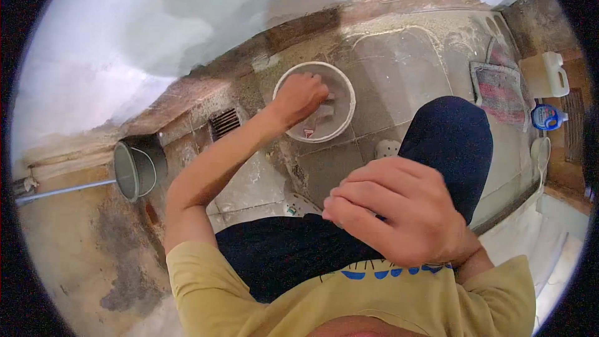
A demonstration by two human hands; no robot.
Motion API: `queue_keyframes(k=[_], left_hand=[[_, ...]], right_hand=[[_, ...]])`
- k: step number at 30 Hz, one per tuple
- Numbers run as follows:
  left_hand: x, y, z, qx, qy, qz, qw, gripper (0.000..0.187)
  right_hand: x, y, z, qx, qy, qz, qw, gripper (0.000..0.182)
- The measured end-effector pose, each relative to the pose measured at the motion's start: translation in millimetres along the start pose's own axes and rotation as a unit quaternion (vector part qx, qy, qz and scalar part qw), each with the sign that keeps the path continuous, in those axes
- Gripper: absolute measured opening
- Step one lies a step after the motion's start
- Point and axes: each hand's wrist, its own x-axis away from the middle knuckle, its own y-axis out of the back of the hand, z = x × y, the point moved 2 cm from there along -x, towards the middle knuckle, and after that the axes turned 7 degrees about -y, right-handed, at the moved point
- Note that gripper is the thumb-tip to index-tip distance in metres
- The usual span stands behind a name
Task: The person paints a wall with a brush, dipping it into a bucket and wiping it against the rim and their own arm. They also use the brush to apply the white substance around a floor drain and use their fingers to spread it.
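My left hand (pixel 302 98) reaches into a round white-rimmed bucket (pixel 351 107) on the floor. Its fingers are curled closed, and whatever they may grip is hidden. Inside the bucket, beside and below this hand, lies a pale greyish piece (pixel 323 112) whose kind I cannot make out. A small red-and-white label (pixel 309 133) shows low in the bucket. Nearer to me, my right hand (pixel 399 206) hovers above my dark-trousered lap, its fingers loosely curled together, with nothing visible in them.
A dark bucket (pixel 140 167) with a wire handle lies at the left, near a floor drain grate (pixel 224 123). To the right are a striped cloth (pixel 499 90), a pale jug (pixel 552 75), a blue bottle (pixel 548 117) and a long-handled dipper (pixel 540 153). A stained wall runs behind.
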Motion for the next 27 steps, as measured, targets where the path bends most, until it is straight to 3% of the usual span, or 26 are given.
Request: queue_keyframes(k=[5,9,11,19,23,27], left_hand=[[-10,1,0,-0.009,0.013,0.075,0.997,0.012],[-9,-3,9,-0.009,0.011,0.093,0.996,0.014],[-7,-1,7,-0.023,-0.041,-0.041,0.998,0.019],[-2,-9,9,-0.031,-0.029,-0.014,0.999,0.024],[4,-5,3,-0.015,-0.045,-0.034,0.998,0.024],[6,-3,-4,-0.029,-0.014,0.019,0.999,0.019]], right_hand=[[-28,13,48,-0.047,0.052,-0.035,0.997,0.027],[-49,8,84,-0.001,-0.011,-0.067,0.998,0.022],[-56,9,93,0.029,-0.036,-0.047,0.998,0.021],[-76,11,102,0.109,-0.079,0.03,0.991,0.017],[-79,7,93,0.116,-0.037,0.065,0.99,0.017],[-75,-18,80,0.098,0.091,0.133,0.982,0.018]])
